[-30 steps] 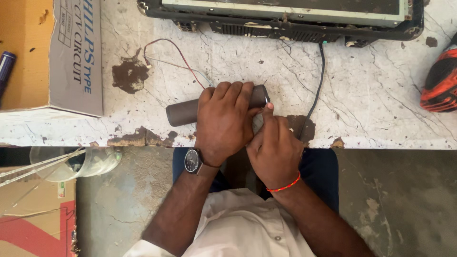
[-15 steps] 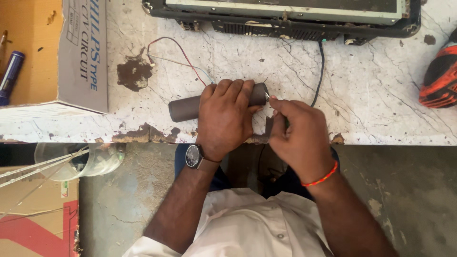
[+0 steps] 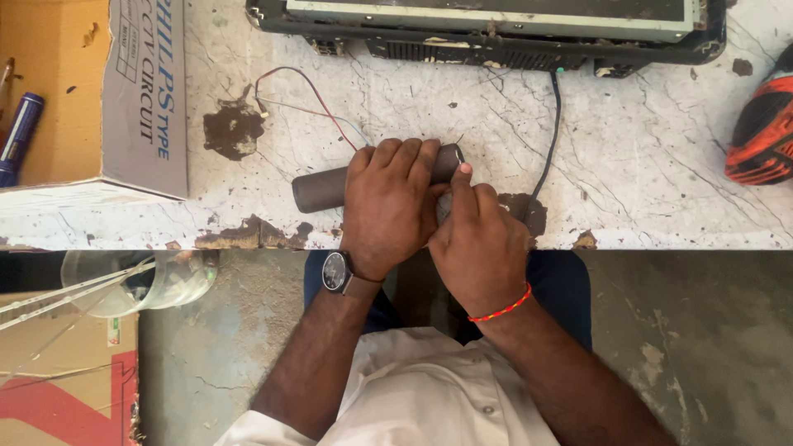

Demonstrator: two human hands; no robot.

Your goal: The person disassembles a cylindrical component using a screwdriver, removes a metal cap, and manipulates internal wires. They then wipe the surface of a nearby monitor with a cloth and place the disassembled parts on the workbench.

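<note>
A worn white marbled desk (image 3: 644,165) with chipped brown patches filled the upper half of the view, and along its far edge lay a long dark device casing (image 3: 496,29) with a black cable (image 3: 552,124) running down from it toward the front of the desk. At the left stood an open cardboard box (image 3: 144,99) with a blue pen-like tool (image 3: 18,136) inside, and at the far right edge showed part of an orange and black object (image 3: 764,124). Near the front edge, a dark grey cylinder (image 3: 322,188) lay on its side across the desk, with thin red and white wires (image 3: 306,103) looping off behind it. The left hand (image 3: 388,206), a watch (image 3: 337,271) on its wrist, had its fingers closed over the cylinder's right half, pinning it down. The right hand (image 3: 475,239), with a red thread band (image 3: 500,307) at the wrist, pressed against the cylinder's right end, its fingers curled and a fingertip touching the end face; whether it pinched anything small could not be told. The step in hand looked like work on that end of the cylinder, perhaps its cap or leads. The next move would seem to call for a steady hold from the left hand and fine fingertip control from the right.
</note>
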